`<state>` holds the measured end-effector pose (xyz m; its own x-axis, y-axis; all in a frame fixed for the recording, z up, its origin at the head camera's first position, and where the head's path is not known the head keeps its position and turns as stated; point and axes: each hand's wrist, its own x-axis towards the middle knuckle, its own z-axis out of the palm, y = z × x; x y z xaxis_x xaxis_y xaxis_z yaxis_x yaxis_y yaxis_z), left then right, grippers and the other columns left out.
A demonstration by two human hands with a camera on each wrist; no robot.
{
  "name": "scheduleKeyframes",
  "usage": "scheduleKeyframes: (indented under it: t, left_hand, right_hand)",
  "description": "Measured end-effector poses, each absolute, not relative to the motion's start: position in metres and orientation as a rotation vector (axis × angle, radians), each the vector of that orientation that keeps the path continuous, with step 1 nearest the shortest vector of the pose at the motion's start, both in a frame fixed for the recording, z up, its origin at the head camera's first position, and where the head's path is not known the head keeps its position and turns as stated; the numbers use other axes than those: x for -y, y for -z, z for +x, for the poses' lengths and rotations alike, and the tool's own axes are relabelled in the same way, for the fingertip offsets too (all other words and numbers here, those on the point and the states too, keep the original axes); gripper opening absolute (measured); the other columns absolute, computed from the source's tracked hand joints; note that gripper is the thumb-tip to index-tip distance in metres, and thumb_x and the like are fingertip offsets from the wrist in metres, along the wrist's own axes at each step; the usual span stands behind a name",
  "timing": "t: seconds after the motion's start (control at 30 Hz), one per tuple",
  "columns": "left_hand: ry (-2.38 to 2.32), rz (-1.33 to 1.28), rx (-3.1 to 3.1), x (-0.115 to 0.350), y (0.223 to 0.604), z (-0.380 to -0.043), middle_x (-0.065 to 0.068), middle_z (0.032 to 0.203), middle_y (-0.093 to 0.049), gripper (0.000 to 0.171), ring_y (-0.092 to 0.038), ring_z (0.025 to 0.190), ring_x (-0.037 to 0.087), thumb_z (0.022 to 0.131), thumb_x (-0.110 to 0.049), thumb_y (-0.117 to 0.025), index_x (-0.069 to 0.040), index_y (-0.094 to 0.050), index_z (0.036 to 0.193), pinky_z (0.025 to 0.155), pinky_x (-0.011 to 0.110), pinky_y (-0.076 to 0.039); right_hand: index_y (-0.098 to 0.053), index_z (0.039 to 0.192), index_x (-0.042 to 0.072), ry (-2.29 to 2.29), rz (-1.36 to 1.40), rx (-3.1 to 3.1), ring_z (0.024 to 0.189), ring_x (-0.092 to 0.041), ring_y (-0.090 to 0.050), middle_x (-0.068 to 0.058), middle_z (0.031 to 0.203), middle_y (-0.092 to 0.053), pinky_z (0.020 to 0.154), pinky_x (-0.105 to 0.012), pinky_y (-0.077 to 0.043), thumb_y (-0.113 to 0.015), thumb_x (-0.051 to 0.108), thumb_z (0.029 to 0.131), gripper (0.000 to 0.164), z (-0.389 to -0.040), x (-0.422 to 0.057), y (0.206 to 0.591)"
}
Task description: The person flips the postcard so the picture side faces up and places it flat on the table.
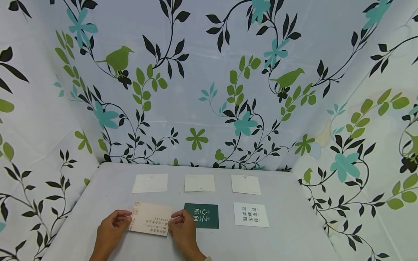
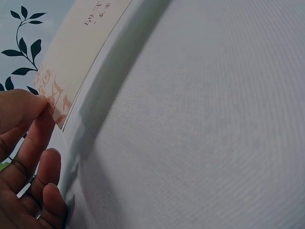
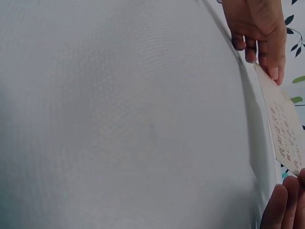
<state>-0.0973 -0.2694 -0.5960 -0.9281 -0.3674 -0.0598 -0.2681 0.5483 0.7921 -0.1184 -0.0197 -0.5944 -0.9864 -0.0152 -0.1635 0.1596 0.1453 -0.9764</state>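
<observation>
A cream postcard [image 1: 151, 218] with orange and brown printed characters is held by both hands at the front left of the table. My left hand [image 1: 112, 230] pinches its left edge between thumb and index finger; in the left wrist view the other fingers of that hand [image 2: 35, 162] curl loosely below. At the opposite short edge, my right hand [image 1: 184, 232] pinches the card by its near right corner. A shadow falls on the cloth beneath the card's edge. Just right of it lies a dark green card [image 1: 209, 217] with white characters, partly overlapped by the right hand.
A white card [image 1: 251, 214] with dark characters lies farther right. Behind, three pale cards form a row: left [image 1: 150, 183], middle [image 1: 200, 183], right [image 1: 246, 184]. The white-covered table [image 1: 294, 232] meets leaf-and-bird patterned curtains [image 1: 196, 90] at the back and sides.
</observation>
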Motion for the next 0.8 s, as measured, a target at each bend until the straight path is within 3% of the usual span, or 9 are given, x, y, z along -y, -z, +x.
scheduleKeyframes:
  t: [0.43,0.8]
  left_hand:
    - [1.319,0.559,2.690,0.2724,0.5962,-0.0962,0.004,0.104,-0.076,0.022,-0.058,0.082,0.004,0.099,-0.019,-0.073,-0.012,-0.074,0.120,0.073,0.019,-0.044]
    - [1.282,0.538,2.701,0.2738,0.5966,-0.0969,0.003,0.101,-0.077,0.024,-0.057,0.080,0.005,0.099,-0.021,-0.073,-0.012,-0.074,0.122,0.071,0.021,-0.044]
  right_hand:
    - [-0.069,0.107,0.017,1.933,0.122,-2.292,0.064,-0.009,-0.061,0.003,0.084,-0.067,0.057,-0.022,-0.051,-0.078,-0.002,0.085,0.030,-0.1167,0.0184,0.5954]
    - [-0.074,0.113,0.021,1.829,0.098,-2.398,0.065,-0.006,-0.059,0.008,0.079,-0.070,0.058,-0.021,-0.046,-0.079,-0.003,0.080,0.040,-0.1174,0.0185,0.5955]
